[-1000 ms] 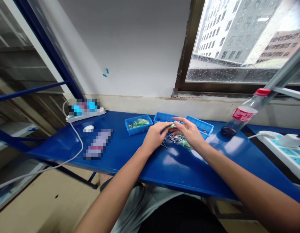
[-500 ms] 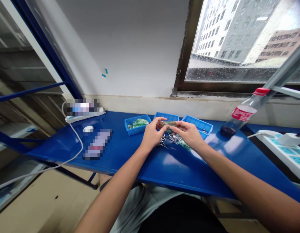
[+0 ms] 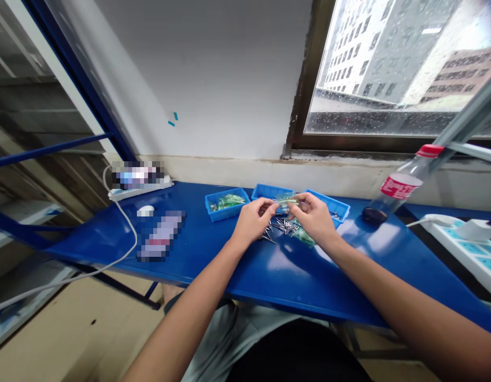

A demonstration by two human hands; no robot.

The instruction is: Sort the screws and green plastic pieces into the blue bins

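Observation:
Raised over the table, my right hand point(image 3: 311, 215) pinches a small clear greenish plastic packet point(image 3: 287, 202) between thumb and fingers. My left hand point(image 3: 254, 216) is closed in a pinch at the packet's left edge; what lies in its fingertips is too small to make out. Below both hands is a pile of thin shiny metal pieces point(image 3: 285, 227). More clear green plastic packets point(image 3: 306, 236) lie by the pile, partly under my right hand. Behind stand a left blue bin point(image 3: 226, 213) with green packets in it, a middle blue bin point(image 3: 271, 188) and a right blue bin point(image 3: 341, 206).
A cola bottle point(image 3: 400, 185) with a red cap stands at the right, near a white power strip point(image 3: 464, 249). To the left on the blue table point(image 3: 213, 254) are a blurred-out flat object point(image 3: 161, 236), a white mouse-like object point(image 3: 145, 211) and a white cable point(image 3: 128, 233).
My hands have moved slightly apart. The right hand has shifted a little right with the packet, which now shows more clearly. The left fingertips have drawn back to its left edge.

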